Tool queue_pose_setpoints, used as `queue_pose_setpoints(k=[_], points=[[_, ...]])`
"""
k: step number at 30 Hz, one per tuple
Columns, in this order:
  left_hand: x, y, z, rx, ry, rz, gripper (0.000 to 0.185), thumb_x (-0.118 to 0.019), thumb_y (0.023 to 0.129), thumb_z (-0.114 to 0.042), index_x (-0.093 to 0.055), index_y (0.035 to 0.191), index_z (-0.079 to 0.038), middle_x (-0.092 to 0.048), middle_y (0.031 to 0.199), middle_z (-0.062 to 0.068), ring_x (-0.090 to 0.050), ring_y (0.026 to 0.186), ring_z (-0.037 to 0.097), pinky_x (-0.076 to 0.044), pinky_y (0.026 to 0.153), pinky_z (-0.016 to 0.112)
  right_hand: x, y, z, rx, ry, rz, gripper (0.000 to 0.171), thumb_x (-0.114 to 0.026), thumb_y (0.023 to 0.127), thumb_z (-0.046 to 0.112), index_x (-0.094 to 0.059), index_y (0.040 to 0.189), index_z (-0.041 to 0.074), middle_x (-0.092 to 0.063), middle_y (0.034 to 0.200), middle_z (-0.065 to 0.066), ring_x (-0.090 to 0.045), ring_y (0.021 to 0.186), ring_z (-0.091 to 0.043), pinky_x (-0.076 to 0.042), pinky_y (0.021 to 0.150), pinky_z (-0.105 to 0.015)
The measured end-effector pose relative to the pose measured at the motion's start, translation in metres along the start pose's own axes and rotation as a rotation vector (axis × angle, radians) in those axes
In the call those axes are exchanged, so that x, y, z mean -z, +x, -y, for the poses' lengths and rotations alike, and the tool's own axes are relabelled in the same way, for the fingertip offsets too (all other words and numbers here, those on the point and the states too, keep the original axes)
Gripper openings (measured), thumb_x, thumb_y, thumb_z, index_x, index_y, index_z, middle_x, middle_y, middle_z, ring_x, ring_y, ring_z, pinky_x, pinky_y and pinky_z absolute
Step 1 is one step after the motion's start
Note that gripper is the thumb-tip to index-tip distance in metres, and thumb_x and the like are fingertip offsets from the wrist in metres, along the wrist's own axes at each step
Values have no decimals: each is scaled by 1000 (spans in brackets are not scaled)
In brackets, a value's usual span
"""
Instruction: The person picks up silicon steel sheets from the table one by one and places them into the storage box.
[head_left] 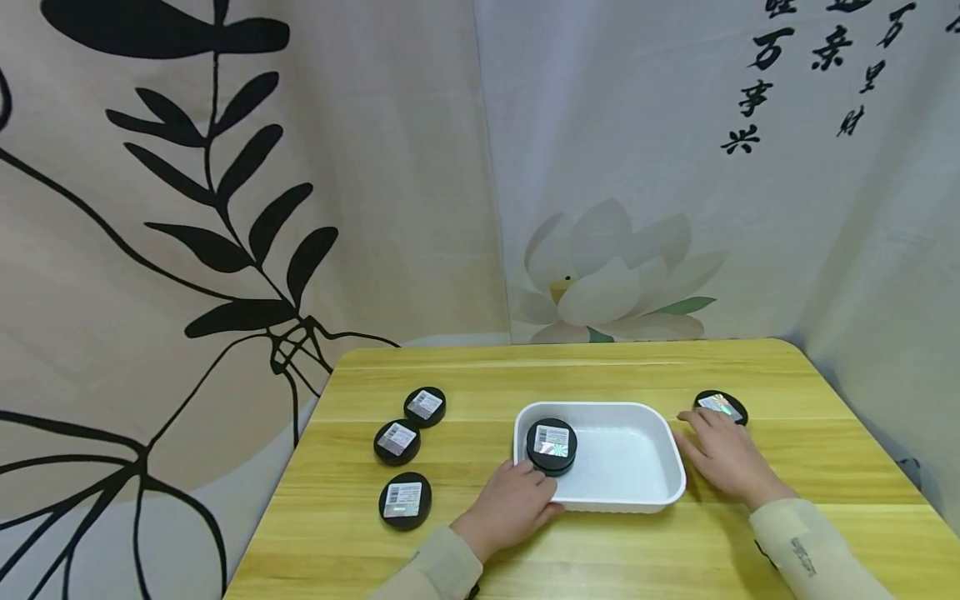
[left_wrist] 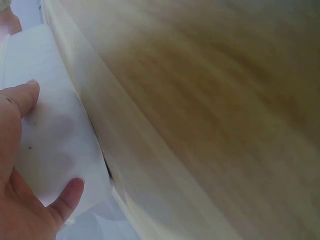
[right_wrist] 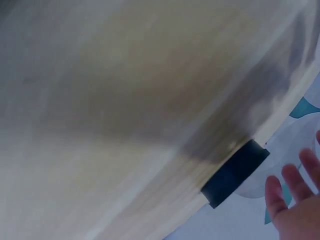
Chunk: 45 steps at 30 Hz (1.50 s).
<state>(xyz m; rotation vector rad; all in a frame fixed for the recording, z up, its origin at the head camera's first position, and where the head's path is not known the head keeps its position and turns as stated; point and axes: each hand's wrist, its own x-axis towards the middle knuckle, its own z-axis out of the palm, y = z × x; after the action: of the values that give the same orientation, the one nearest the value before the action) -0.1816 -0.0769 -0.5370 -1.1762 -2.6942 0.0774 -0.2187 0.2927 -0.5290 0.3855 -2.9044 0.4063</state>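
My left hand (head_left: 512, 504) grips the near left corner of a white tray (head_left: 637, 505). Its thumb lies along the tray's front wall in the left wrist view. Inside the tray at its left end is a flat round black container (head_left: 552, 443) with a label on top; a second black edge shows beneath it. To the tray's right, my right hand (head_left: 723, 458) hovers with loosely spread fingers by another labelled black container (head_left: 722, 405). In the right wrist view the fingertips stand apart from that container (right_wrist: 235, 173), which lies flat on the table.
Left of the tray, several more labelled black round containers stand on the wooden table (head_left: 315, 533): one at the back (head_left: 425, 406), one in the middle (head_left: 397, 442) and one nearer (head_left: 405, 501). A printed curtain (head_left: 405, 208) hangs behind the table.
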Motion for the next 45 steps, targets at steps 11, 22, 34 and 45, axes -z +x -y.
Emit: queue_pose_setpoints(k=[11, 22, 34, 45], points=[[-1, -1, 1, -4, 6, -12, 33, -49, 102, -54, -61, 90, -26, -69, 94, -13, -53, 86, 9, -42, 75, 27, -9, -1, -8, -90, 17, -83, 43, -62, 98, 28, -55, 131, 2, -43, 141, -27, -39, 130, -52, -34, 94, -74], [-1, 1, 0, -1, 7, 2, 33, -48, 103, -54, -62, 93, -26, -70, 96, -12, -53, 86, 9, -43, 78, 27, -11, 4, -15, -124, 28, -85, 47, -62, 97, 28, -52, 135, 1, -40, 141, -30, -36, 129, -54, -32, 96, -74], [0, 0, 0, -4, 0, 3, 32, -49, 103, -53, -60, 90, -26, -70, 94, -12, -54, 87, 9, -43, 78, 28, -12, 7, -19, -162, 50, -52, 52, -62, 98, 31, -49, 137, 0, -38, 141, -34, -33, 129, -58, -34, 93, -74], [2, 0, 0, -4, -3, 3, 31, -49, 103, -52, -60, 89, -26, -70, 93, -11, -54, 87, 10, -43, 79, 29, -13, 10, -22, -205, 37, -32, 58, -60, 98, 33, -44, 146, 5, -30, 150, -34, -23, 135, -58, -28, 93, -74]])
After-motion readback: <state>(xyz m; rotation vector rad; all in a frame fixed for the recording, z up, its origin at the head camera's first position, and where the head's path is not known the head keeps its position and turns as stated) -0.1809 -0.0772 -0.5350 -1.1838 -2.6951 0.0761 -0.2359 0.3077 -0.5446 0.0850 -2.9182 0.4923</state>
